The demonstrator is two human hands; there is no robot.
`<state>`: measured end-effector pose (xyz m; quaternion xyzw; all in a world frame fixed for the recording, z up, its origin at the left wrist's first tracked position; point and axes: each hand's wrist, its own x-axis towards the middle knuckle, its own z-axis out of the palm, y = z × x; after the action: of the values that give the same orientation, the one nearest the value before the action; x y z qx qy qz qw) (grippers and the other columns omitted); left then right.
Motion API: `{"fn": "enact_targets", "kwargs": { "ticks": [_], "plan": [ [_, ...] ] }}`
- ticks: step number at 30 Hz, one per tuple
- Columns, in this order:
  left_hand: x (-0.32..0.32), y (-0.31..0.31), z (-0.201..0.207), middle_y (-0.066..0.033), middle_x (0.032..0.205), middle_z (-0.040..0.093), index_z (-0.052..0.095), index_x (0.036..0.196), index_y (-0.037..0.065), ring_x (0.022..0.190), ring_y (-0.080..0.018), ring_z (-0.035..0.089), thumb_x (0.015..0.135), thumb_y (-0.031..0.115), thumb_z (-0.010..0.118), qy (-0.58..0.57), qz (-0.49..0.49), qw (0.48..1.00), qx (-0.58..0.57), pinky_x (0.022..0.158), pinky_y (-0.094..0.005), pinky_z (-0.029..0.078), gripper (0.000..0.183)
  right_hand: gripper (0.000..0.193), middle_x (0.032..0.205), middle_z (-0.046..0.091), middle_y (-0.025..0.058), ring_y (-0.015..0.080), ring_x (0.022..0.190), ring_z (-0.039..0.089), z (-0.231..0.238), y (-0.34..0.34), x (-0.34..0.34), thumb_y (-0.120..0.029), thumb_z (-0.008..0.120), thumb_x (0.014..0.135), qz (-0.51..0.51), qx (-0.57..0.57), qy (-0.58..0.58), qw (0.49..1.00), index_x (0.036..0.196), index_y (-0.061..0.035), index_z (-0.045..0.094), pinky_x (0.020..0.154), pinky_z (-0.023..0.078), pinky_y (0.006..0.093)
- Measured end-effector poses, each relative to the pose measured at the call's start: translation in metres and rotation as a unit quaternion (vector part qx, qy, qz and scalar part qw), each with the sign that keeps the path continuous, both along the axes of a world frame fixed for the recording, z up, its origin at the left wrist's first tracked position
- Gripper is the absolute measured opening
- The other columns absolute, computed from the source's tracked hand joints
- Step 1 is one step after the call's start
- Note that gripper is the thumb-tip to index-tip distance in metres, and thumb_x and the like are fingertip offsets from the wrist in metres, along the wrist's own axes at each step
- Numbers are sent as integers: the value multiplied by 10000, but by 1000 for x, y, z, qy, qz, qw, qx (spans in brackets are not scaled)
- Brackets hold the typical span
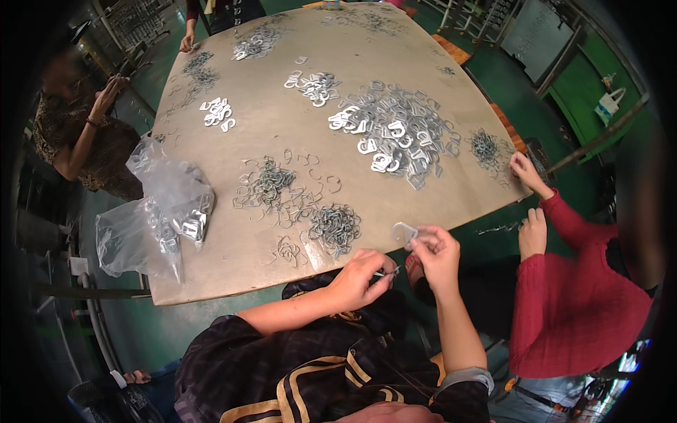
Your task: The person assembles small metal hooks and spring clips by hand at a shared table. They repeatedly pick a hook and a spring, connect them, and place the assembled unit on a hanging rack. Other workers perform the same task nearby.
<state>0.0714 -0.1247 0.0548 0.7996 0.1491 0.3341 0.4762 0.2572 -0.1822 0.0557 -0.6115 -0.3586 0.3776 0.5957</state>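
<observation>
My right hand [438, 259] pinches a pale, flat hook-shaped piece [402, 231] between thumb and fingers, just off the table's near edge. To its left, my left hand [361, 279] is closed on a small thin metal piece [387, 273], whose exact kind is too small to make out. The two hands are close together but apart. On the table beyond my left hand lies a dense heap of small bent wire clips [334, 227], with a looser scatter of similar clips [268, 182] behind it. A large pile of silvery hook-shaped pieces [405, 134] lies farther back.
On the table [233, 264], clear plastic bags [169, 204] with shiny pieces inside lie at the left edge. Smaller piles of hooks [217, 114] and clips [485, 146] are spread about. A red-sleeved person [571, 303] works at my right; others stand at the left and far edge.
</observation>
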Motion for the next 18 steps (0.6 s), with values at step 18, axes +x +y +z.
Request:
{"fn": "enact_targets", "kwargs": {
  "ticks": [18],
  "plan": [
    [-30, 59, 8, -110, 871, 705, 694, 906, 31, 814, -253, 690, 841, 59, 672, 96, 97, 990, -24, 742, -332, 535, 75, 167, 821, 688, 114, 163, 699, 681, 17, -54, -39, 83, 674, 788, -32, 67, -206, 976, 948, 37, 659, 648, 527, 257]
  ]
}}
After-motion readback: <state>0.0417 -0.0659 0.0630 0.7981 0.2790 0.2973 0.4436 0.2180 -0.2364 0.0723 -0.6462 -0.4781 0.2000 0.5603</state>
